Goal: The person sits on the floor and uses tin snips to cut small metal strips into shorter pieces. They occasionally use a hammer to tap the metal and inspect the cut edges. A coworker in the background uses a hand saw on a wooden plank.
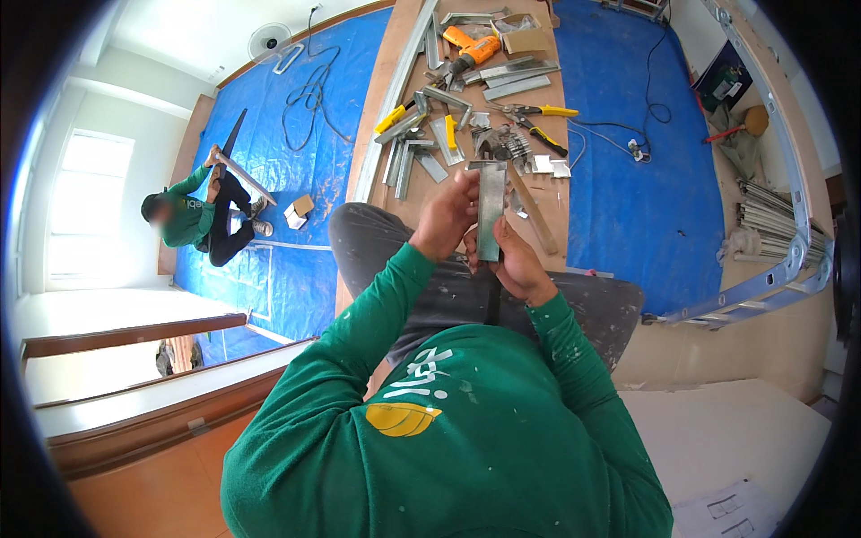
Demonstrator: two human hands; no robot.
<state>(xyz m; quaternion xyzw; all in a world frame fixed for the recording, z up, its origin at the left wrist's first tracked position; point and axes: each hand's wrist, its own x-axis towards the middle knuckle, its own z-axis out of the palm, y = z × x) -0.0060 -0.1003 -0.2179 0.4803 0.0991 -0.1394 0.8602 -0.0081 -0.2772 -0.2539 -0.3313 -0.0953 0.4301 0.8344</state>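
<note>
We're holding metal strip btwn both hands, nr plywood: R hand fingers clamping lower end; L hand fingers resting bent alongside, can't tell if gripping. Poss. risk: loose R hold, strip slipping, edges cutting skin.

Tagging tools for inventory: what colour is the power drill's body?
Orange, with a dark front end; the power drill shows in the head view.
</note>
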